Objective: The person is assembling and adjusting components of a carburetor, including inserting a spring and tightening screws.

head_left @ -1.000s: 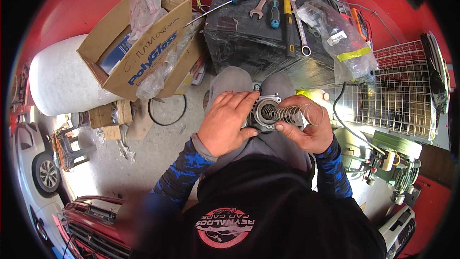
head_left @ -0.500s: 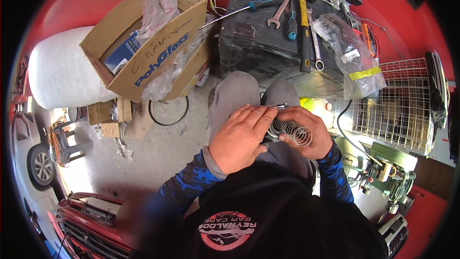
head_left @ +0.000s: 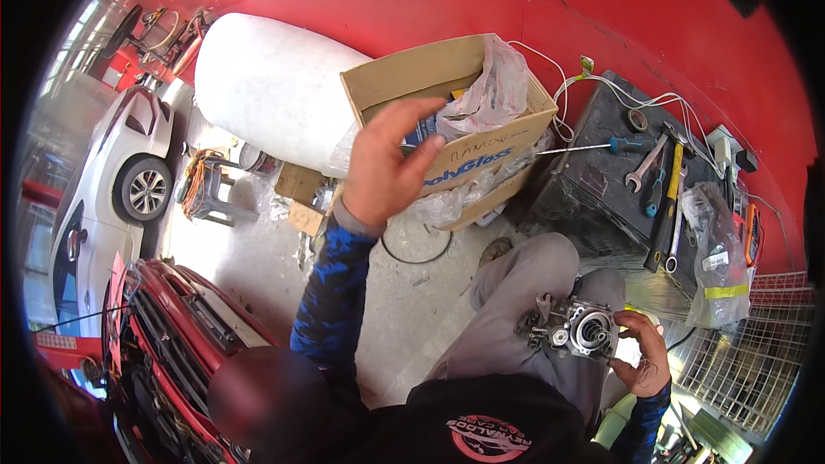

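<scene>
L hand (head_left: 387,167) raised by cardboard box (head_left: 447,86); R hand (head_left: 640,352) grips carburettor (head_left: 571,326)

The left hand (head_left: 387,163) is raised with fingers spread, just in front of the cardboard box (head_left: 447,112); a plastic bag (head_left: 490,94) fills the box's opening. Behind the box a big white roll (head_left: 266,99) closes the way. Bare concrete floor (head_left: 258,249) lies open below the hand, with only a black ring (head_left: 417,245) on it. The right hand (head_left: 640,361) holds a metal part (head_left: 571,331) on the knee, close to a dark crate (head_left: 601,180) whose top carries tools (head_left: 666,206). A wire rack (head_left: 756,352) stands at the right.
</scene>
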A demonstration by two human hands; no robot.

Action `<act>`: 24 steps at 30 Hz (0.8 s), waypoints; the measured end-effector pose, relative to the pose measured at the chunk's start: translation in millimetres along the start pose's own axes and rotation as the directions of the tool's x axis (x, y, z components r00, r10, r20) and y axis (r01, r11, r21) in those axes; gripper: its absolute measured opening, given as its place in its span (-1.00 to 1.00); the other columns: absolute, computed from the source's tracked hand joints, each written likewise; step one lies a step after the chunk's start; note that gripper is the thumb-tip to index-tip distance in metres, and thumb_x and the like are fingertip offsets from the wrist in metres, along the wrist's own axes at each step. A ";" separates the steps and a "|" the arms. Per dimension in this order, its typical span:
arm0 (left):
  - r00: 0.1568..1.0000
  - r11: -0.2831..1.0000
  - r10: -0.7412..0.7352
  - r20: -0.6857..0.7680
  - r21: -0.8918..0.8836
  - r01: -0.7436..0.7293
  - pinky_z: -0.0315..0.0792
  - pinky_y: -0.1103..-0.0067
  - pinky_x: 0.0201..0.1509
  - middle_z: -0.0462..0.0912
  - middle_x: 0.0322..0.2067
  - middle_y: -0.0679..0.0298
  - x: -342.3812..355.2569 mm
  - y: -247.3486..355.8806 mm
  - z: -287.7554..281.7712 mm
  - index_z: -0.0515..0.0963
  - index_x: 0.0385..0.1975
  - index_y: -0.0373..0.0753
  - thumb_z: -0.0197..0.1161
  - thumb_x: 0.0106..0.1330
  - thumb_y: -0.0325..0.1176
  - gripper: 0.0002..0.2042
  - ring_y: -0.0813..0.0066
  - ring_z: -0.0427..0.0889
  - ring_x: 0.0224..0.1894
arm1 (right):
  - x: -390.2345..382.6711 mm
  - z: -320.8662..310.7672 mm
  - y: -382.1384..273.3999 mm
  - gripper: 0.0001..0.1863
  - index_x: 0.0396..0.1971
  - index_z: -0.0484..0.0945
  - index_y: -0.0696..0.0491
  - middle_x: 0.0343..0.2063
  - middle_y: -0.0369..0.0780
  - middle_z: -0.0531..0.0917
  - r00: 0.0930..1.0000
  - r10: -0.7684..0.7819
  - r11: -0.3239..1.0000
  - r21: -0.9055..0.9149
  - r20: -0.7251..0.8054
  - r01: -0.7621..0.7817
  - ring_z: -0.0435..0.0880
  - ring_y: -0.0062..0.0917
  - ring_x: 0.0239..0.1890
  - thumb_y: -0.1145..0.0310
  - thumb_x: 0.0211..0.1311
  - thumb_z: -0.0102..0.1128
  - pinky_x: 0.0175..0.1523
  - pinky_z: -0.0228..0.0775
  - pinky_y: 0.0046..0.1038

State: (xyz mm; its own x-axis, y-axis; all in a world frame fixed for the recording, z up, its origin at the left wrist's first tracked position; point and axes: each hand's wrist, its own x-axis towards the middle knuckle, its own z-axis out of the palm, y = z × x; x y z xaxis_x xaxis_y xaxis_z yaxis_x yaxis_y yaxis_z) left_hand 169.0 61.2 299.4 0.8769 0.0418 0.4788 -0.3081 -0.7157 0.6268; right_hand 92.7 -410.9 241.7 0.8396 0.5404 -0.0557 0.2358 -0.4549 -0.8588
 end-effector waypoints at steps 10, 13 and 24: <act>0.197 0.761 -0.562 0.803 0.595 -0.257 0.43 0.34 0.30 0.67 0.15 0.05 81.6 -124.8 28.9 0.49 0.33 -0.01 0.50 0.03 -0.02 -0.24 0.08 0.63 0.20 | -17.5 -19.8 18.1 -0.27 0.19 0.50 0.17 0.18 -0.04 0.57 0.993 0.049 0.998 0.036 -0.111 -0.046 0.59 -0.22 0.20 0.66 -0.15 0.40 0.15 0.51 -0.31; 0.164 0.853 -0.480 0.862 0.502 -0.140 0.42 0.37 0.31 0.68 0.13 0.02 81.4 -143.9 17.5 0.54 0.28 -0.14 0.48 0.06 0.08 -0.25 0.15 0.64 0.21 | -15.9 -21.1 14.0 -0.32 0.17 0.53 0.14 0.21 -0.07 0.57 0.991 -0.009 0.999 0.049 -0.132 0.016 0.58 -0.31 0.19 0.67 -0.11 0.34 0.14 0.47 -0.35; 0.505 0.811 -0.435 0.745 0.569 -0.140 0.55 0.28 0.04 0.73 -0.21 -0.16 70.3 -111.2 16.9 0.67 -0.17 -0.40 0.51 -0.02 -0.02 -0.44 -0.09 0.72 -0.07 | -36.1 -35.3 22.0 -0.38 0.15 0.54 0.14 0.19 -0.09 0.57 0.980 0.079 0.989 0.134 -0.181 -0.054 0.58 -0.30 0.19 0.60 -0.03 0.37 0.16 0.46 -0.34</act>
State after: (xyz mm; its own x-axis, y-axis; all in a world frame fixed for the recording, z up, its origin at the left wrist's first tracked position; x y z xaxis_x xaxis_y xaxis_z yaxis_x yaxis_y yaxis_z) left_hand 271.2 131.9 253.0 0.8518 -0.1869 -0.4894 -0.1629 -0.9824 0.0915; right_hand 84.9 -465.4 242.7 0.9303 0.3657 -0.0297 0.1219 -0.3844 -0.9151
